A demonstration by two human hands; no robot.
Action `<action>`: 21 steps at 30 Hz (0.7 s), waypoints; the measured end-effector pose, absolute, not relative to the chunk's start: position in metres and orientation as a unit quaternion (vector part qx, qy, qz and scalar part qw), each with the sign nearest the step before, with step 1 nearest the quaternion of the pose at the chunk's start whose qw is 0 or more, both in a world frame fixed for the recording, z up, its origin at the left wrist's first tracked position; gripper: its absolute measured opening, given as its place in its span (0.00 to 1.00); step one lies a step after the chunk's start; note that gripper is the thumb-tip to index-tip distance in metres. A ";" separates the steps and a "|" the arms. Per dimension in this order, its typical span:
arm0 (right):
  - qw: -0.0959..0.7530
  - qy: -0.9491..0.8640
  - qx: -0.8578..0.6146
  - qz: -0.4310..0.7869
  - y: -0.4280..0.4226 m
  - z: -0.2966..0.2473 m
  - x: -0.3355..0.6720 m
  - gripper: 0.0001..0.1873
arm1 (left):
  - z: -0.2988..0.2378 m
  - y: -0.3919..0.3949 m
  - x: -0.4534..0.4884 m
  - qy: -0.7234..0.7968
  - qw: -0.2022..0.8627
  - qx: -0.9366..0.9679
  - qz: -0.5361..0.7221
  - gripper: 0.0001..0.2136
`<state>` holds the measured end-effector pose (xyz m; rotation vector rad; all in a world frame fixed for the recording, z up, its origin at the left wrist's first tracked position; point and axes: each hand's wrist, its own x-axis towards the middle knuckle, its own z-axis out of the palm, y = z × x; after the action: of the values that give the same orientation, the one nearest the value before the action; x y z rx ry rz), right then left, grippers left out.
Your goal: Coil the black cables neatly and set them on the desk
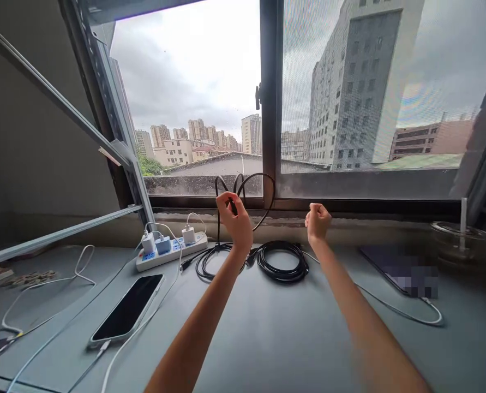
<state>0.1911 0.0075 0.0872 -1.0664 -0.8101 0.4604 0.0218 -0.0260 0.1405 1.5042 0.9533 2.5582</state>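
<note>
Two bare forearms came in from the bottom edge, reaching out over a flat grey worktop (275,338). The left hand (235,218) was raised in front of the window sill, its grip closed on a thin black cable (218,218). Several loops stood up above the fingers and one strand dropped straight down to the worktop. The right hand (318,221) was raised level with it and well apart, fingers curled into a fist (nothing visible inside it, and no cable seen reaching it).

Below and between the two hands lay a round coil of thicker black cable (283,275), flat on the worktop, with a looser black loop (204,266) just to its left. I could not tell whether these and the held strand were one lead.

Judged from that layout, a few turns were gathered in the left hand and the rest remained down on the surface, so the gathering looked only partly done.

To the left sat a white power strip with three white plugs (173,252). Nearer the camera, a black-screened smartphone (128,311) lay face up with a white lead at its near end. A thin white wire (79,273) wandered further left. On the right lay a dark flat tablet (390,265), partly blurred, with a white cord (390,308) running beside it. Behind everything stood the dark-framed window (269,109).
</note>
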 end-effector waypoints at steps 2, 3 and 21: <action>0.764 -0.410 -0.442 0.230 -0.005 0.119 0.184 0.19 | 0.154 -0.035 0.031 0.266 0.079 0.471 0.837 0.02; 0.759 -0.435 -0.419 0.242 -0.013 0.134 0.180 0.20 | 0.159 -0.041 0.036 0.255 0.106 0.468 0.840 0.03; 0.621 -0.575 -0.334 0.415 -0.090 0.196 0.178 0.21 | 0.163 -0.093 0.071 0.156 0.214 0.792 0.550 0.08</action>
<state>0.1781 -0.0900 0.1955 -0.7673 -1.3225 0.9546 0.0708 -0.0931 0.1629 2.1970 0.4324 1.5255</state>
